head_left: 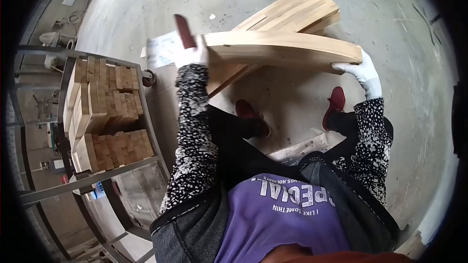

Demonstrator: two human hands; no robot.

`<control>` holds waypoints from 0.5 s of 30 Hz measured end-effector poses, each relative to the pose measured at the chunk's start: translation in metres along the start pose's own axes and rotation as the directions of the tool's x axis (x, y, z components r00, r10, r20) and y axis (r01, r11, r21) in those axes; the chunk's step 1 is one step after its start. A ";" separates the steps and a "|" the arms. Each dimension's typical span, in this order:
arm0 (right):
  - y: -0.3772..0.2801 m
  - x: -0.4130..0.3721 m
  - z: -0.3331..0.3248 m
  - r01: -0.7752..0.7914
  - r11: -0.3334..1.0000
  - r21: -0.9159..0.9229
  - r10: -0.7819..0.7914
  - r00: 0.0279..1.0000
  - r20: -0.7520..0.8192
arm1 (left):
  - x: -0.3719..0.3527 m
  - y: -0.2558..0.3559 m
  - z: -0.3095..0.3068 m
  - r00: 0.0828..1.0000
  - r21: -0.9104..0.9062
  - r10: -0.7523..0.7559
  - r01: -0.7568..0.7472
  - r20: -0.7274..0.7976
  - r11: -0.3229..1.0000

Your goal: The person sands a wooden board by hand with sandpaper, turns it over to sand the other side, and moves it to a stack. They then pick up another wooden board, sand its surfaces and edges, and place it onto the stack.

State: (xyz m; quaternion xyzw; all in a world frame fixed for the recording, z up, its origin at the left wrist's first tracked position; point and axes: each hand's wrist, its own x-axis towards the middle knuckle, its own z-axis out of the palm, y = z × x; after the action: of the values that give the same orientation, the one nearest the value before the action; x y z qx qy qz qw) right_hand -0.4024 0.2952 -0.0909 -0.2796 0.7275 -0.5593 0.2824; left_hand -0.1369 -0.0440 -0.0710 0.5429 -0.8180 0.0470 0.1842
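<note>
A thick, slightly curved wooden beam point(278, 48) lies crosswise in front of me, over a second laminated wood piece point(292, 9). My left hand point(191, 56), in a white glove, is closed around a flat dark red strip point(184, 30) that sticks up past the fingers. This hand is blurred and sits at the beam's left end. In its white glove, my right hand point(364, 74) grips the beam's right end, thumb side along the lower edge. A whitish printed sheet point(162, 49) shows beside my left hand, smeared by motion.
To the left stands a metal-framed rack cart point(161, 158) on casters, loaded with stacked wood blocks point(119, 148). My red shoes point(336, 99) are on the grey concrete floor point(414, 131) below the beam. A pale flat board point(304, 148) lies between my legs.
</note>
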 end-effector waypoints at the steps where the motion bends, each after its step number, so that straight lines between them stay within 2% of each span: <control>1: -0.003 0.000 0.001 -0.016 1.000 -0.013 0.015 1.000 -0.023 | -0.012 0.018 0.001 0.991 -0.134 0.131 -0.132 -0.020 0.982; 2: -0.005 -0.001 0.003 -0.035 0.999 -0.029 0.034 0.998 -0.045 | -0.034 0.048 -0.012 0.977 -0.209 0.211 -0.209 -0.009 0.955; 3: -0.005 -0.001 0.004 -0.024 0.999 -0.036 0.023 1.000 -0.019 | -0.048 0.066 -0.002 0.876 -0.145 0.418 -0.458 -0.238 0.877; 5: -0.004 -0.001 0.001 -0.048 0.996 -0.078 0.047 0.999 -0.018 | -0.073 0.106 -0.036 0.815 -0.233 0.570 -0.577 -0.104 0.783; 6: -0.005 -0.001 0.001 -0.061 0.993 -0.099 0.059 0.998 -0.026 | -0.071 0.103 -0.036 0.826 -0.232 0.553 -0.562 -0.110 0.793; 9: -0.007 -0.003 0.001 -0.048 0.991 -0.125 0.046 0.999 -0.016 | -0.067 0.095 -0.029 0.726 -0.271 0.616 -0.686 -0.306 0.675; 11: -0.006 -0.001 0.001 -0.049 0.991 -0.124 0.046 0.999 -0.020 | -0.040 0.057 -0.018 0.796 -0.152 0.515 -0.579 -0.317 0.801; 12: -0.006 -0.001 -0.001 -0.050 0.992 -0.114 0.049 0.999 -0.018 | -0.026 0.031 -0.010 0.855 -0.157 0.425 -0.483 -0.298 0.862; 13: -0.005 0.000 -0.001 -0.050 0.993 -0.104 0.048 0.999 -0.020 | -0.005 0.001 -0.001 0.977 -0.150 0.189 -0.202 -0.100 0.968; 14: -0.004 0.000 -0.002 -0.052 0.994 -0.094 0.050 0.999 -0.021 | 0.017 -0.030 0.003 0.999 -0.009 0.010 -0.009 0.047 1.000; 15: -0.003 -0.001 -0.002 -0.054 0.994 -0.091 0.052 0.998 -0.027 | 0.039 -0.064 0.009 0.989 -0.024 -0.128 0.130 0.078 0.991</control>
State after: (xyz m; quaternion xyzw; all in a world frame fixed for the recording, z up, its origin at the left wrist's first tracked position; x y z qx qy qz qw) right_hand -0.4033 0.2965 -0.0877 -0.2659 0.7631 -0.5209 0.2750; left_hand -0.0939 -0.1062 -0.0735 0.5933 -0.7882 0.0024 0.1634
